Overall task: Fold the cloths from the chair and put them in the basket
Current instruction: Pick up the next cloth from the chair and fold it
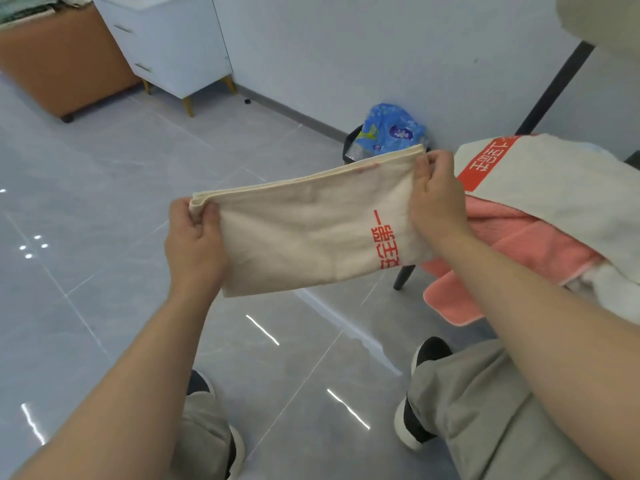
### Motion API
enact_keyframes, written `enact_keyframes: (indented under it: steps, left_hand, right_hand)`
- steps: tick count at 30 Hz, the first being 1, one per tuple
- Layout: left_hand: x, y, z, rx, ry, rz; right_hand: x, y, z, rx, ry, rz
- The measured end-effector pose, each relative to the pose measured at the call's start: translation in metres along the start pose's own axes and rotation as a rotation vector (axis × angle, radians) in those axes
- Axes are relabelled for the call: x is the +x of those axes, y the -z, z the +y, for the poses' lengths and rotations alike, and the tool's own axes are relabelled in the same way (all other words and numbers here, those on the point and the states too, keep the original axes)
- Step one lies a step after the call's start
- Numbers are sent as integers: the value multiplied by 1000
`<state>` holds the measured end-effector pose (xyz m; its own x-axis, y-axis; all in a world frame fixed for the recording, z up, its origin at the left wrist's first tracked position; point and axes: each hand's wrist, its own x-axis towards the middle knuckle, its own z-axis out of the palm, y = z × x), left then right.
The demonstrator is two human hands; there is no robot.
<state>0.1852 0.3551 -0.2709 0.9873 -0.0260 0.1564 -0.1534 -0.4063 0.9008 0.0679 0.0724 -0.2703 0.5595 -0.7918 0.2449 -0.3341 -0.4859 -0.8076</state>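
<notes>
**Folding in mid-air, head view.** The left hand [194, 244] pinches the left end of a cream rectangular cotton cloth with red printed characters [304, 233], thumb on the near face and fingers curled behind the doubled edge. The right hand [438, 199] pinches the opposite upper corner in the same way. Stretched between the two grips, the cloth hangs as a flat, doubled panel above the grey tiled floor [104, 209], clear of the person's knees. Tension along the top edge keeps the layers aligned, so the stacked hems run parallel and the free lower edge drops straight. Grips placed at the two ends suit bringing one end across to the other, so a further fold is judged to be the step in hand.

To the right, the dark-legged chair [404, 276] carries the cloths not yet folded. A cream cloth with a broad red printed band [554, 181] lies over a salmon-pink terry towel [519, 244], whose corner hangs off the seat edge.

A black bin [349, 143] holding a blue plastic packet [391, 129] stands by the wall behind the held cloth. Whether this is the basket cannot be told, and no other basket is in view.
</notes>
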Motion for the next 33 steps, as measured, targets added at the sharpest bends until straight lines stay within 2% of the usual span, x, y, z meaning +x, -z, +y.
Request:
enact_keyframes:
  steps: [3, 5, 8, 11, 13, 16, 19, 21, 25, 27, 30, 33]
  left_hand:
    - [17, 2, -4, 104, -62, -7]
    - [32, 1, -10, 167, -26, -47]
    - [52, -1, -23, 130, 283, -182]
    - [62, 2, -31, -48, 647, -510]
    - [65, 0, -32, -145, 706, -580]
    - [63, -7, -28, -194, 602, -513]
    - [57, -9, -27, -97, 462, -496]
    - [56, -9, -27, 4, 349, -471]
    - [58, -10, -28, 218, 166, -452]
    - [60, -8, -29, 272, 119, -487]
    - [59, -3, -26, 236, 143, -572]
    - [61, 1, -27, 167, 239, -717]
  right_hand:
    - [5, -8, 0, -51, -9, -54]
    - [9, -13, 3, -102, -57, -104]
    - [13, -22, 11, -187, -162, -172]
    - [14, -29, 16, -278, -247, -261]
    - [15, -33, 22, -351, -295, -311]
    - [16, -36, 30, -307, -392, -376]
    - [16, -37, 29, 43, -576, -461]
    - [15, -38, 25, 168, -610, -509]
    - [14, -39, 21, -54, -257, -463]
    - [18, -39, 22, -155, -145, -433]
    - [24, -38, 28, -272, -69, -445]
    - [25, -36, 31, -268, -102, -498]
